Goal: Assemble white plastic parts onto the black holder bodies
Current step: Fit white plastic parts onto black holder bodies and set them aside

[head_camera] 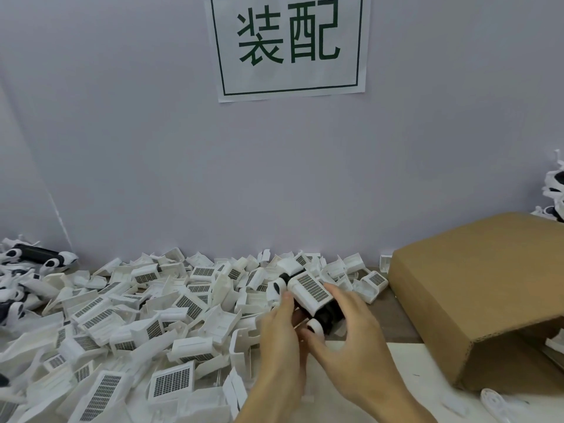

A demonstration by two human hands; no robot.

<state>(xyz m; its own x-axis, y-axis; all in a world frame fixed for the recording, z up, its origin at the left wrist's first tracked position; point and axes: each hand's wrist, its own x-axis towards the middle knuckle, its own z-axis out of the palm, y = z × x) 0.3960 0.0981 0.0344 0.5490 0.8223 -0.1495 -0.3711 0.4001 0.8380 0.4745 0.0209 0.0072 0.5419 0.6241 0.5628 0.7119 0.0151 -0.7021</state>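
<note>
a: head view, bench from above. where is the piece i am working on?

b: centre, just near of the heap's far edge. the left hand holds the black holder body from its left side, fingers curled around it. the right hand arches over it with fingers spread, tips touching or just beside it; whether they grip, i cannot tell.

a: and the white plastic part?

b: it sits on top of that body, grid face up. i judge it seated or nearly so, but the joint is hidden, so a last press may remain.

a: how much is done?

b: far left, a small cluster of assembled units lies by the wall, and a few more pieces show at the far right edge, too small to tell.

a: how much is left?

b: most of it, by my reading. the pile of loose white parts fills the left and middle of the table. no stock of bare black bodies shows.

a: and on the right?

b: a cardboard box on its side, its opening turned to the near right. above, a paper sign on the wall.
</note>
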